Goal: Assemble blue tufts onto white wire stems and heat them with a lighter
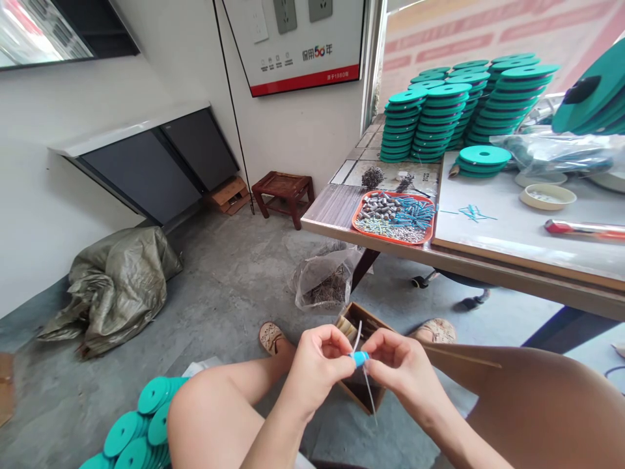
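Note:
My left hand [317, 365] and my right hand [400, 368] meet above my knees, fingertips pinched together on a small blue sleeve [360, 357]. A thin white wire [367, 384] runs through the sleeve, one end sticking up and the other hanging down. Directly beneath my hands on the floor sits a small open cardboard box [359, 322] with pale strips inside.
A table [336, 198] at right carries an orange tray [395, 218] of small parts, tall stacks of teal discs [454, 107], a shallow dish [547, 195] and a red-handled tool [583, 228]. More teal discs [139, 426], a plastic bag [325, 280], a crumpled sack [114, 280] and a wooden stool [284, 193] are on the floor.

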Motion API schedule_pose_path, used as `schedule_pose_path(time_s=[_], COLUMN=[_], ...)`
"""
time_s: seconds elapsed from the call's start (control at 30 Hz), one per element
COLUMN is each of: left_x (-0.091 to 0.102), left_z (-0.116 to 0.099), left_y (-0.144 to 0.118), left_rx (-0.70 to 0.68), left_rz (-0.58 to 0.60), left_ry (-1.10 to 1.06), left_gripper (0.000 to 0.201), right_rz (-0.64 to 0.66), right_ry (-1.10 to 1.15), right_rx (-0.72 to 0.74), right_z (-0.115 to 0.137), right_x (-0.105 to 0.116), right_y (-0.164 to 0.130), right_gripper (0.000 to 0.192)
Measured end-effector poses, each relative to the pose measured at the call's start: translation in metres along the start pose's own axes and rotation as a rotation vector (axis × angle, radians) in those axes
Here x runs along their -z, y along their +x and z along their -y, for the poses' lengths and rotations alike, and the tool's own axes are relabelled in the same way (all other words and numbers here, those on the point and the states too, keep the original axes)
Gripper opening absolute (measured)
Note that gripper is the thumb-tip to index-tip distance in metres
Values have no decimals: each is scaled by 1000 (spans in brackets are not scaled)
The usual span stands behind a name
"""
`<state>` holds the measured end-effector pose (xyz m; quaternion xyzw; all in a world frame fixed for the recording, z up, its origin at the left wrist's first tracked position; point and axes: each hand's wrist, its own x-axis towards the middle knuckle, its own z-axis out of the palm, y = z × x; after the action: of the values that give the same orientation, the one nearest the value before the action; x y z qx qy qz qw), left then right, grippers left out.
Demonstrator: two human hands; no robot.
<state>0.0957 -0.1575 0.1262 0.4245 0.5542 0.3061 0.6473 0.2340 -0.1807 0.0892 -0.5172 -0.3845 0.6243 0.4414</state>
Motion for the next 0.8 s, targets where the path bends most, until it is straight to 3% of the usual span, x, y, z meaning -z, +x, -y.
schedule_pose_path(time_s=[0.13,0.2,0.33,0.43,0.5,0.63,0.8], left_x=[5,5,1,0,0,-1,-4], left_z=[-2,-3,-5,-3,-1,4,6], left_y=[2,2,2,2,0,-7,-14], left_rx=[-21,-19,1,8,-16,-150,-290], left_rz=[-70,-37,92,99,91,34,-61], left_ry=[44,-24,-182,-211,-218,-66,186], left_gripper=[14,14,14,17,19,27,16], right_rz=[-60,-43,113,246,248,193,168], right_ry=[32,49,154,195,214,248,279], right_rx=[43,47,39,5,-19,-53,-91], right_z=[-7,-6,6,14,14,9,10], right_x=[8,11,10,9,9,9,6], right_y=[5,6,4,2,2,3,3], right_gripper=[9,6,22,20,19,22,27])
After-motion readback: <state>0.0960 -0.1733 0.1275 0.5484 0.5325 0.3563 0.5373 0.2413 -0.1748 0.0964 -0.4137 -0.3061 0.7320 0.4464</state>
